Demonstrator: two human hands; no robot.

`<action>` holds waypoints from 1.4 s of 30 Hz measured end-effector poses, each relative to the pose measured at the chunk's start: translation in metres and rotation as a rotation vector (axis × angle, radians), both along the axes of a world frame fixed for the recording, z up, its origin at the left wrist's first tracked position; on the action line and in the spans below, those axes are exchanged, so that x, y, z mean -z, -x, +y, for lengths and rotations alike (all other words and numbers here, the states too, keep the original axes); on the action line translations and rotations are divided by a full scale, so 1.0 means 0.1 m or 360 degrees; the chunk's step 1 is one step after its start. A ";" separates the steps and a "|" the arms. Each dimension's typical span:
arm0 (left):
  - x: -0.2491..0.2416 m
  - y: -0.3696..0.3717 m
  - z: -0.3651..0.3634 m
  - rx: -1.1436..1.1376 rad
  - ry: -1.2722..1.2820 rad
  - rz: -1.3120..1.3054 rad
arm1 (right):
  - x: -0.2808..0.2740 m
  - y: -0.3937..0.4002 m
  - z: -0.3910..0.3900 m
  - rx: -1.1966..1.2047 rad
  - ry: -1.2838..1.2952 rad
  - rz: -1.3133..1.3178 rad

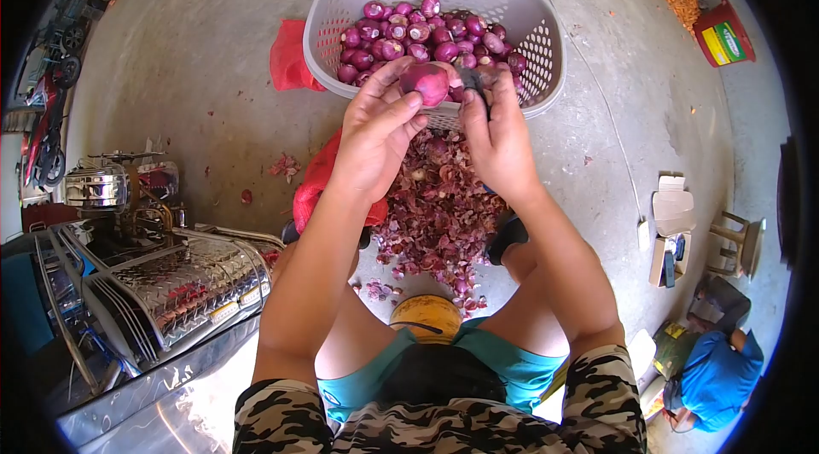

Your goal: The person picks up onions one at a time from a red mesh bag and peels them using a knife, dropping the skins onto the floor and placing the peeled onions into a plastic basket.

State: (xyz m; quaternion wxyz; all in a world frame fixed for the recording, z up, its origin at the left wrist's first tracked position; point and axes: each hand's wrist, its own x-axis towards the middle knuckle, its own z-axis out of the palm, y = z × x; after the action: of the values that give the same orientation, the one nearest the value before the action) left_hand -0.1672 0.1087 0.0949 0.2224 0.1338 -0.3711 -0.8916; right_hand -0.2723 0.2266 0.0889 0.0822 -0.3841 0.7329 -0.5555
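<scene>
A red onion (425, 85) is pinched between the fingers and thumb of my left hand (375, 125), its skin purple and shiny. Close beside it, my right hand (499, 134) is closed around a small knife (474, 85) with a dark handle; its blade is blurred near the onion. Just beyond both hands stands a grey plastic basket (328, 2) with perforated walls, holding many red onions (445, 51). Below my hands, a heap of dry onion skins (435, 206) covers the floor between my feet.
A red mesh sack (316, 185) lies left of the skins, and red netting (294, 57) sits by the basket. Shiny metal motorcycle parts (188, 266) crowd the left. At right are a cardboard box (670, 249), a small wooden stool (734, 245), a red bucket (723, 34) and a person in blue (717, 377).
</scene>
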 end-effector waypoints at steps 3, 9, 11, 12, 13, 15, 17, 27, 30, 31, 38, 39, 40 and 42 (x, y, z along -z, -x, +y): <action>-0.03 -0.01 0.00 0.0057 -0.0095 0.0070 | 0.03 0.08 0.01 0.0011 0.0015 -0.0081; 0.01 0.03 0.04 -0.0022 0.0140 -0.0014 | -0.11 -0.01 0.06 -0.0138 -0.0032 -0.0083; 0.06 0.02 0.04 -0.0042 0.0307 -0.0061 | -0.09 -0.01 0.06 -0.0174 -0.0047 0.0025; 0.05 0.02 0.05 -0.0048 0.0291 -0.0065 | -0.09 0.00 0.07 -0.0210 -0.0075 0.0015; 0.03 0.02 0.06 -0.0053 0.0276 -0.0068 | -0.10 0.00 0.07 -0.0246 -0.0102 0.0005; 0.00 0.03 0.06 -0.0053 0.0209 -0.0049 | -0.14 0.00 0.08 -0.0329 -0.0122 -0.0080; -0.02 0.03 0.03 -0.0042 0.0103 -0.0004 | -0.18 0.00 0.09 -0.0423 -0.0107 -0.0231; 0.00 0.04 -0.02 0.0082 -0.0093 0.0137 | -0.20 0.00 0.09 -0.0482 0.0013 -0.0885; 0.00 0.04 -0.01 0.0108 -0.0119 0.0189 | -0.15 0.00 0.08 -0.0405 -0.0004 -0.0781; 0.00 0.05 0.02 0.0070 -0.0111 0.0184 | -0.11 0.01 0.07 -0.0377 -0.0014 -0.0718; 0.03 0.10 0.19 -0.0142 0.0458 -0.0139 | -0.08 -0.04 0.05 -0.0142 -0.0277 -0.0025; 0.00 0.10 0.19 -0.0138 0.0416 -0.0170 | -0.07 -0.03 0.05 -0.0119 -0.0223 0.0049; 0.00 0.10 0.18 -0.0152 0.0453 -0.0175 | -0.04 -0.01 0.04 -0.0096 -0.0170 0.0123; 0.02 0.10 0.16 -0.0180 0.0527 -0.0187 | -0.02 0.03 0.02 -0.0046 -0.0098 0.0179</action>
State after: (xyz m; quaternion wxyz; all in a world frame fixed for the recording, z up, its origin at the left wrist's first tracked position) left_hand -0.1772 0.1250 0.0934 0.2693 0.1679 -0.5169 -0.7950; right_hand -0.2750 0.2289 0.0905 0.0607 -0.4226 0.7474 -0.5090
